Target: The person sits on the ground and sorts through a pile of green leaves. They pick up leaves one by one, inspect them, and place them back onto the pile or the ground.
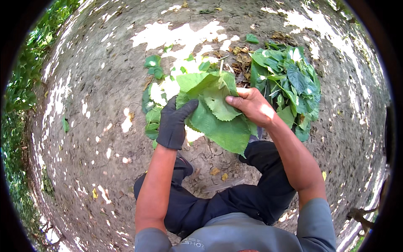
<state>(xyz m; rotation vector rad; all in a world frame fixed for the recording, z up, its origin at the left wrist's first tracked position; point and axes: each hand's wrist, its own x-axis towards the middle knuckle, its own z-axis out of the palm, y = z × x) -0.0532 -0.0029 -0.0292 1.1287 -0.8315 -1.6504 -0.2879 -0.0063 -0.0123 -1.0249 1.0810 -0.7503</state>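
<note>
Between my hands is a bunch of large green leaves [226, 128], layered over one another with toothed edges and stems pointing away from me. My left hand [173, 124], in a black glove, grips the left side of the bunch, thumb on top. Bare, my right hand [252, 106] pinches the right side with its thumb over the upper leaf; its fingers are mostly hidden beneath. A big heap of green leaves [300, 80] lies on the ground just beyond my right hand. More loose leaves [153, 119] lie beside my left hand, partly covered by the bunch.
Dry cracked soil [96, 147] with bright sun patches surrounds me. Brown dead leaves [240, 63] lie beside the heap. My bent legs [268, 180] are below the bunch. Green bushes [21, 84] line the left edge, and a branch [361, 216] shows at the lower right.
</note>
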